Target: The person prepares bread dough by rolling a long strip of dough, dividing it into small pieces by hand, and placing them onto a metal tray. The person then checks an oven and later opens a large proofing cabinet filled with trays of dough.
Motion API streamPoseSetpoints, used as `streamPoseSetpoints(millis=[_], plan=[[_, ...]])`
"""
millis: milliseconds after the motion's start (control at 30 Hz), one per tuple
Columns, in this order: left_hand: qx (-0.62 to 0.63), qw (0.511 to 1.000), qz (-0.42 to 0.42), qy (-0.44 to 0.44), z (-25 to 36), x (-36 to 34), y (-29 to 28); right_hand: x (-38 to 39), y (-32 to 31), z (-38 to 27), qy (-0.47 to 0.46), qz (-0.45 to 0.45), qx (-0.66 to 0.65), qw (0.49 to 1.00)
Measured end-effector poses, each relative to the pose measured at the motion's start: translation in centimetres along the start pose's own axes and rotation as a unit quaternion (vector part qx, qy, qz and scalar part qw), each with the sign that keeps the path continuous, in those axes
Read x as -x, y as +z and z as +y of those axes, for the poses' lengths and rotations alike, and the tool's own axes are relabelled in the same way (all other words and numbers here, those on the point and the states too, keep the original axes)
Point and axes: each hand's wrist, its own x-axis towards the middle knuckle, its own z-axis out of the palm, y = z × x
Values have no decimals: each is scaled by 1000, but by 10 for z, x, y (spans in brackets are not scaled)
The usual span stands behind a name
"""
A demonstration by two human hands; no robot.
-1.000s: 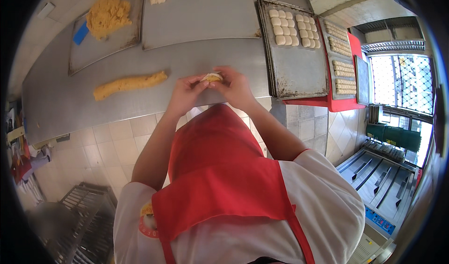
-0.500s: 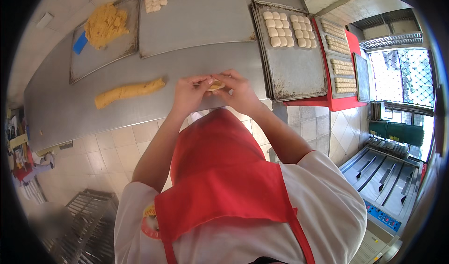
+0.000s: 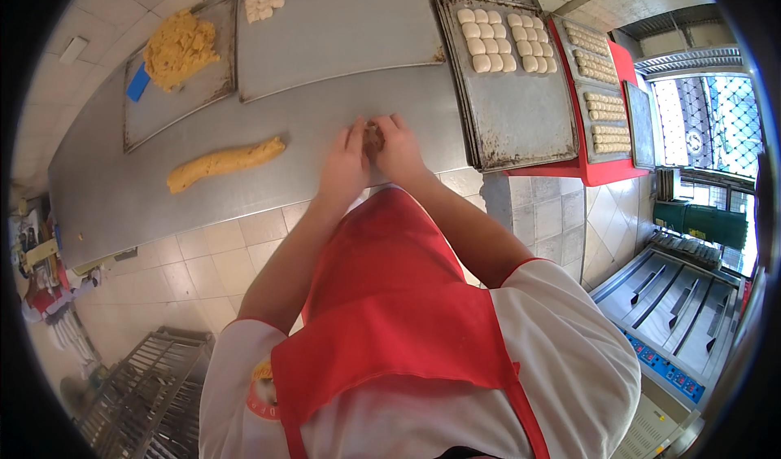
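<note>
Crumbly yellow mound, lumpy yellow log and smooth pale dough rounds along a metal bench.
A flat blue scraper lies beside the heaped mound; the log curves slightly; right of it, the left hand and right hand close around a small dough piece, mostly hidden; the rounds sit in rows on a stained tray. Half a second ago the piece showed open and yellow-centred; now the hands have drawn together over it.
</note>
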Motion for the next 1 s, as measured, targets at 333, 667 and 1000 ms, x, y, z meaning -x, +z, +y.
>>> streamPoseSetpoints(millis=[333,667,1000], plan=[[105,992,-70,1,11,29,10,24,-24,9,-49,-71,10,996],[131,959,217,-129,-16,13,-18,-63,21,-2,-281,-25,286,916],[-28,999,19,-41,-19,-14,-7,-27,-55,12,-43,-196,-8,980]])
